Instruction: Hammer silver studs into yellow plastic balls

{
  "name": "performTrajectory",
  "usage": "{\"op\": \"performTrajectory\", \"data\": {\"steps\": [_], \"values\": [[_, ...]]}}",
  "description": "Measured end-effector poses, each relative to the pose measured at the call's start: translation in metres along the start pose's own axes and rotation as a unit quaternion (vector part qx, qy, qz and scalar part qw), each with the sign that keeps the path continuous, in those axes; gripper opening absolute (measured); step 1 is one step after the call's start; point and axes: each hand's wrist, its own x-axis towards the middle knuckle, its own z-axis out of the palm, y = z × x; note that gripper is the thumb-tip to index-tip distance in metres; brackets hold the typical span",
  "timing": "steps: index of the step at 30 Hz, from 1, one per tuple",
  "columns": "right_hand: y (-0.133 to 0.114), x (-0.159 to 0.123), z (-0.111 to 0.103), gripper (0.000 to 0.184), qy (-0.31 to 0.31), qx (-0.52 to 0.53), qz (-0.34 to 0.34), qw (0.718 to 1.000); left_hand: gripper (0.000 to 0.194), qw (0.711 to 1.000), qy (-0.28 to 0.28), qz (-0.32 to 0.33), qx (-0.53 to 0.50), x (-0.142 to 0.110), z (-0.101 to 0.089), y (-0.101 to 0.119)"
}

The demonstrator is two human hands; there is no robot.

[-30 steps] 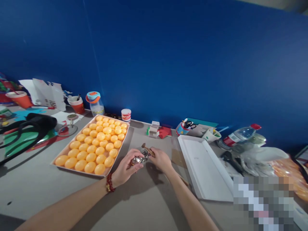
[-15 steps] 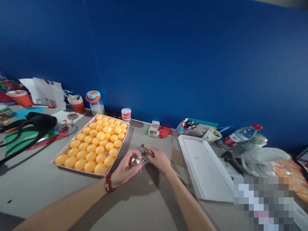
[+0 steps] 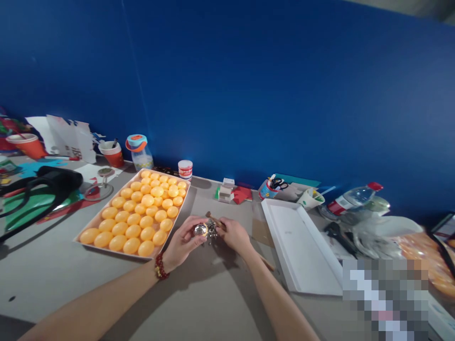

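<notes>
My left hand [image 3: 183, 242], with a red bead bracelet at the wrist, pinches a small shiny silver ball [image 3: 200, 230] over the grey table. My right hand [image 3: 234, 235] is closed on a thin wooden-handled tool [image 3: 212, 219] and rests against a glittery silver cluster [image 3: 213, 231] beside the ball. Both hands meet just right of a pink tray [image 3: 93, 222] packed with several yellow-orange balls [image 3: 142, 210].
An empty white tray [image 3: 302, 244] lies to the right, with a plastic bottle [image 3: 350, 199], cups and a scissors holder [image 3: 270, 188] behind. A black bag [image 3: 53, 180], red cups, a lidded jar [image 3: 138, 150] and paper scraps sit at the left. A blue wall stands behind.
The left hand has turned the silver ball upward into a fingertip pinch, and both hands drifted slightly up and left. The tool stays in the right hand.
</notes>
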Motion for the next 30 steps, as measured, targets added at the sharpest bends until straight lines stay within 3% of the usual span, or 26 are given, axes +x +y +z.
{"op": "performTrajectory", "data": {"steps": [10, 15, 20, 25, 30], "values": [[0.001, -0.003, -0.006, 0.012, -0.023, 0.029, -0.026, 0.999, 0.04, 0.995, 0.021, -0.086, -0.048, -0.003, 0.004, 0.0], [0.0, -0.003, -0.004, 0.01, -0.015, 0.035, -0.027, 0.999, 0.041, 0.991, -0.021, -0.078, -0.105, -0.002, 0.005, 0.005], [0.002, -0.007, -0.018, 0.008, 0.007, 0.055, -0.03, 0.998, 0.031, 0.984, -0.061, -0.07, -0.152, -0.002, 0.006, 0.006], [0.0, -0.016, -0.038, 0.013, 0.034, 0.207, -0.058, 0.976, 0.036, 0.98, -0.078, -0.072, -0.165, -0.004, 0.006, 0.006], [-0.014, -0.031, -0.05, 0.02, -0.012, 0.399, -0.046, 0.916, 0.039, 0.978, -0.081, -0.068, -0.178, -0.002, 0.007, 0.007]]}}
